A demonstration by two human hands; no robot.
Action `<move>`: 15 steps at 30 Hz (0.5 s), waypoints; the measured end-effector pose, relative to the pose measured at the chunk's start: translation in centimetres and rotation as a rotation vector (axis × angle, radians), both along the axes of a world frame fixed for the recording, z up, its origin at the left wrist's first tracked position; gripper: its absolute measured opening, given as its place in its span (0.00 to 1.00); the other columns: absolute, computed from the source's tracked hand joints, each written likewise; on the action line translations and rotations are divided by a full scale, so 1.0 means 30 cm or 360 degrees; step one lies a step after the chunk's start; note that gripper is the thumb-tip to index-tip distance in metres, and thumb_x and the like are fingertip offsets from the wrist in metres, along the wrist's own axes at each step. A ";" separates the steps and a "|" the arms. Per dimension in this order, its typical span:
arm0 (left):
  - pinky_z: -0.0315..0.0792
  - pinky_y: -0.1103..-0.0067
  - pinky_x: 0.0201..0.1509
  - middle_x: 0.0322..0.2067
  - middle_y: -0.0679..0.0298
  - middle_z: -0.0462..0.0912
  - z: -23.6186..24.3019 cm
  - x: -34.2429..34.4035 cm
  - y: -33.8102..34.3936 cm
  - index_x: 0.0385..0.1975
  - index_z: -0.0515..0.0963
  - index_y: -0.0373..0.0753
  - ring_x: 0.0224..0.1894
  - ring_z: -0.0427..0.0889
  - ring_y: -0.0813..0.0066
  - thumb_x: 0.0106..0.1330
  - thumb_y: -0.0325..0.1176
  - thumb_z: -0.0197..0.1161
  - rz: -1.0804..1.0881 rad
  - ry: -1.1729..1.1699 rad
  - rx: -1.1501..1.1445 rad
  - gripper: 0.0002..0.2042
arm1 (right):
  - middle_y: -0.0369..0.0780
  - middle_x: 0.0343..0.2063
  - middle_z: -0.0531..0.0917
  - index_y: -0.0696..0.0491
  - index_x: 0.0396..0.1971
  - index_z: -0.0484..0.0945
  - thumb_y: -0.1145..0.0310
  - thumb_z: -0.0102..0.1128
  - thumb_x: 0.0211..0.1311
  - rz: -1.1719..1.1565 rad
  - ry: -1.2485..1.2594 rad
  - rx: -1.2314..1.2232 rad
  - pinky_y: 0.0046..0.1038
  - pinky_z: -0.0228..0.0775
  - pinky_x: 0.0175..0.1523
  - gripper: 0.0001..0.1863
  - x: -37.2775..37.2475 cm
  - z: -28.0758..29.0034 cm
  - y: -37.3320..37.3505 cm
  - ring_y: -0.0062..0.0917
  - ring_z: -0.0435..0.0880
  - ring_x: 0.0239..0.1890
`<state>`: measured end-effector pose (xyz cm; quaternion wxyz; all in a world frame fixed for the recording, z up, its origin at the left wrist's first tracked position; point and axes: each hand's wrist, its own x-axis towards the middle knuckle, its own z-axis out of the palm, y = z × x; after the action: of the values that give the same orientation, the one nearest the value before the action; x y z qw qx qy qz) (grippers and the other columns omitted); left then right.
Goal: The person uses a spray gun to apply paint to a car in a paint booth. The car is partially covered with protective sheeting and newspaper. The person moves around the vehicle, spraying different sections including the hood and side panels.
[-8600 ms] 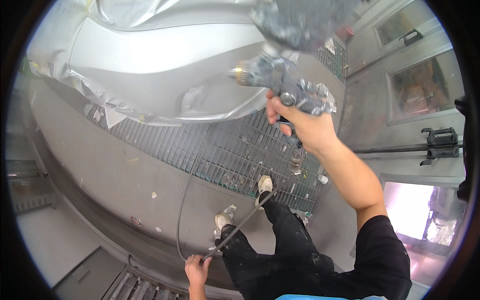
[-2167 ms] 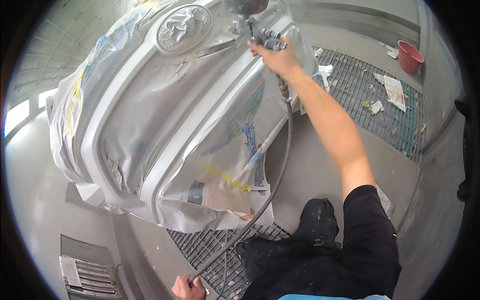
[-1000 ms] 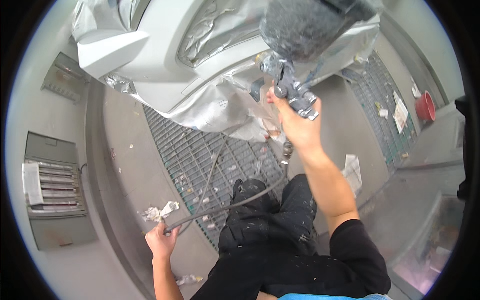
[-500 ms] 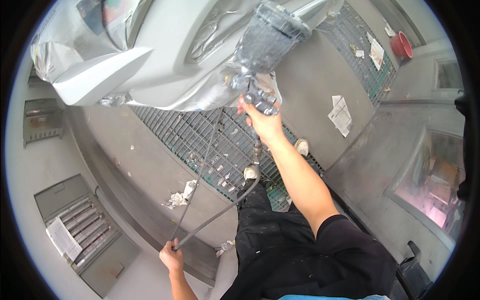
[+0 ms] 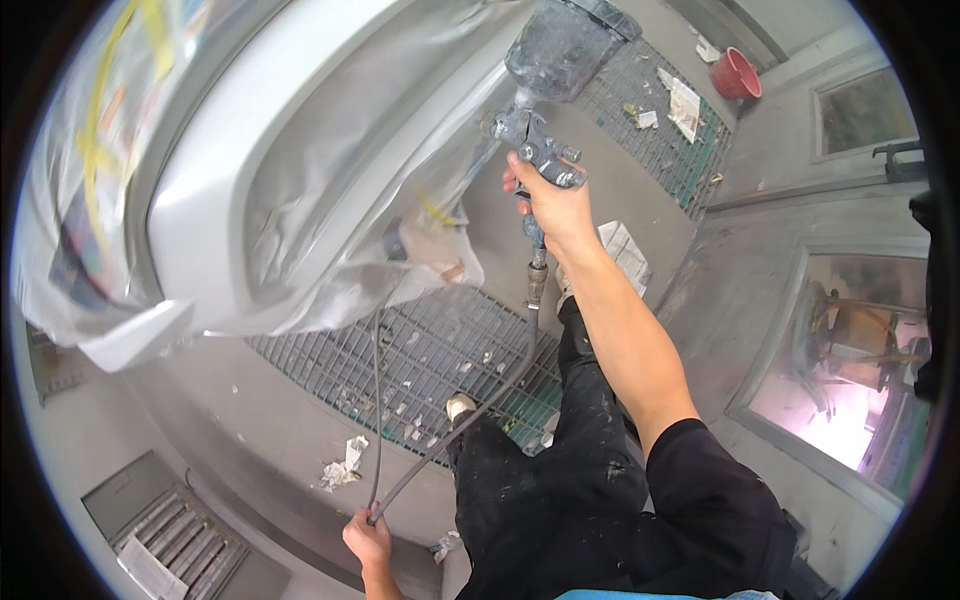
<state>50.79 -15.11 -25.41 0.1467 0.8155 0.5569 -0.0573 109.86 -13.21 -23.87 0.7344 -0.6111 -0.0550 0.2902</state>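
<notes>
My right hand point(image 5: 552, 203) is wrapped round the handle of a paint spray gun point(image 5: 535, 145), held upright with a dark, paint-smeared cup point(image 5: 565, 50) on top. A grey hose point(image 5: 520, 370) runs down from the gun's metal coupling, and my left hand point(image 5: 368, 535) grips it in a bend at lower left. Left of the gun is a silver-grey vehicle body part point(image 5: 215, 190), like a bumper, edged with clear plastic film point(image 5: 320, 290) and yellow tape. The gun's nozzle faces it; a gap between them is hard to judge.
Under my feet is a floor grating point(image 5: 420, 350) with paper scraps. A paper sheet point(image 5: 625, 258) lies by my right forearm. Farther off stands a red bucket point(image 5: 735, 74). A grey wall with a window point(image 5: 840, 340) is on the right; a louvred panel point(image 5: 185, 545) is at lower left.
My view has shifted, with the body part now larger and lower at left. The spray gun has moved slightly right, farther from the part's edge. Both hands keep their grips.
</notes>
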 end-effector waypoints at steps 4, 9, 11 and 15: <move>0.67 0.62 0.23 0.13 0.47 0.73 0.010 0.211 -0.003 0.16 0.75 0.35 0.18 0.75 0.44 0.64 0.35 0.69 -0.0062 -0.0080 -0.0045 0.16 | 0.35 0.28 0.84 0.52 0.35 0.82 0.65 0.70 0.66 -0.0011 -0.0072 -0.0045 0.21 0.66 0.26 0.08 0.297 0.023 -0.008 0.18 0.82 0.31; 0.68 0.61 0.24 0.14 0.47 0.73 0.030 0.493 -0.003 0.19 0.75 0.35 0.19 0.76 0.43 0.62 0.33 0.68 -0.0067 -0.0048 -0.0187 0.13 | 0.34 0.26 0.84 0.53 0.33 0.82 0.68 0.69 0.64 -0.0085 -0.0116 -0.0085 0.22 0.67 0.27 0.06 0.665 0.040 -0.005 0.17 0.82 0.28; 0.68 0.60 0.24 0.14 0.48 0.73 0.025 0.617 0.003 0.19 0.74 0.35 0.19 0.76 0.43 0.62 0.34 0.68 -0.0058 -0.0105 -0.0234 0.14 | 0.34 0.26 0.84 0.53 0.33 0.82 0.68 0.69 0.64 -0.0101 -0.0150 -0.0131 0.22 0.67 0.27 0.06 0.817 0.036 0.003 0.18 0.82 0.28; 0.68 0.59 0.25 0.14 0.48 0.73 0.013 0.847 0.011 0.18 0.72 0.35 0.19 0.76 0.42 0.63 0.35 0.67 -0.0072 -0.0051 -0.0333 0.15 | 0.34 0.27 0.84 0.53 0.34 0.82 0.68 0.68 0.64 -0.0059 -0.0237 -0.0164 0.23 0.67 0.28 0.06 1.104 0.034 -0.013 0.18 0.82 0.30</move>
<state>76.22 -14.78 -25.03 0.2386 0.8089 0.5269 -0.1054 142.98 -13.59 -22.85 0.7012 -0.6687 -0.0831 0.2329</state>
